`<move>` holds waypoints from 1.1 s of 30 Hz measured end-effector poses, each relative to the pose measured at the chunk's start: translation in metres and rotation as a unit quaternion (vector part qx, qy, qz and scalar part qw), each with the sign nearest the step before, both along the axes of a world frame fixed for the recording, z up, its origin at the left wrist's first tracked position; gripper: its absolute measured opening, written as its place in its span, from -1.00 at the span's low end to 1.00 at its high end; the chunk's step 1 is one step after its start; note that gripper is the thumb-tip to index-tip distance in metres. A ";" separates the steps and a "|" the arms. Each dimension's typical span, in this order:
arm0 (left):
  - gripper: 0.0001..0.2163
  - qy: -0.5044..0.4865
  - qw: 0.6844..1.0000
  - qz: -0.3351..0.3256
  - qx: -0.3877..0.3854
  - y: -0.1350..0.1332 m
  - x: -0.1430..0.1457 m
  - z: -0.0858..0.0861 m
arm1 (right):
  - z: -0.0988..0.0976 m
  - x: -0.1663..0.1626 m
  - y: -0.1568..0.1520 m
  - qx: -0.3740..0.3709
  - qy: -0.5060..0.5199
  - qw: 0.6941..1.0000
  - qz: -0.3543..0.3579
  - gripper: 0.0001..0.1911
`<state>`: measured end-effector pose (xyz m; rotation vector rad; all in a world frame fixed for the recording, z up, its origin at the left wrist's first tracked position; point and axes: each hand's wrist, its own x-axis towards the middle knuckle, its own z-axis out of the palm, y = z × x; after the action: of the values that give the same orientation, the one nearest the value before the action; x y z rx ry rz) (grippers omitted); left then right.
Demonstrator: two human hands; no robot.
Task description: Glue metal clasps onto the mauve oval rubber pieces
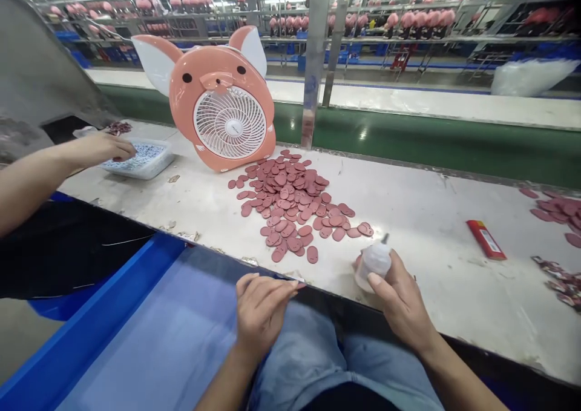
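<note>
My right hand [406, 305] is wrapped round a translucent white squeeze bottle [374, 261] with a thin dark tip, tilted slightly at the table's front edge. At that same edge, further left, my left hand [263, 308] has its fingers pinched on a small reddish oval piece [300, 285], of which only a sliver shows. Just beyond both hands spreads a loose heap of dull-red oval pieces [290, 187], some with small holes.
A pig-shaped fan [186, 105] stands behind the heap. To the left, a co-worker's hand [97, 147] reaches over a plastic tray [158, 167]. A red box [485, 240] and more oval pieces [556, 208] lie right. A blue bin [97, 332] sits below the table edge.
</note>
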<state>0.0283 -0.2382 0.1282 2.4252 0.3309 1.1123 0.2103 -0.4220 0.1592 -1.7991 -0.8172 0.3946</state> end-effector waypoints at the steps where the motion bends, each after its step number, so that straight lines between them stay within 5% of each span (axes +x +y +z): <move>1: -0.79 0.005 0.998 -0.001 -0.063 -0.009 0.000 0.008 | 0.003 -0.007 0.000 0.021 0.037 0.999 0.018 -0.61; 3: -0.85 0.021 0.964 -0.010 -0.265 -0.030 0.002 0.024 | 0.009 -0.022 0.001 0.050 0.106 0.992 0.051 -0.59; 6: -0.89 0.018 0.856 -0.029 -0.515 -0.058 0.006 0.042 | 0.015 -0.042 0.005 0.069 0.188 0.975 0.091 -0.56; 11: -0.71 -0.016 0.752 -0.092 -0.653 -0.075 0.008 0.045 | 0.022 -0.050 0.002 0.094 0.268 0.951 0.124 -0.60; 16: -0.55 0.150 0.532 -0.242 -0.798 -0.068 0.007 0.032 | 0.041 -0.034 -0.012 0.038 0.268 0.932 0.241 -0.74; 18: -0.55 0.190 0.479 -0.283 -0.809 -0.067 0.007 0.025 | 0.046 -0.031 -0.016 0.012 0.255 0.927 0.273 -0.77; 20: -0.57 0.190 0.449 -0.304 -0.819 -0.070 0.007 0.017 | 0.047 -0.030 -0.019 -0.002 0.241 0.931 0.275 -0.73; 23: -0.57 0.135 0.423 -0.313 -0.840 -0.077 0.007 0.008 | 0.042 -0.031 -0.027 -0.010 0.202 0.961 0.187 -0.61; 28: -0.68 -0.028 0.438 -0.258 -0.861 -0.085 0.008 0.013 | 0.036 -0.026 -0.051 -0.085 0.126 0.984 0.091 -0.62; 33: -0.77 -0.125 0.459 -0.246 -0.844 -0.088 0.013 0.035 | 0.034 -0.027 -0.077 0.004 0.035 0.999 -0.035 -0.66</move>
<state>0.0409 -0.3265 0.1636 0.3911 0.3063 0.2806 0.1830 -0.4986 0.1927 -1.7916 -0.7041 0.4050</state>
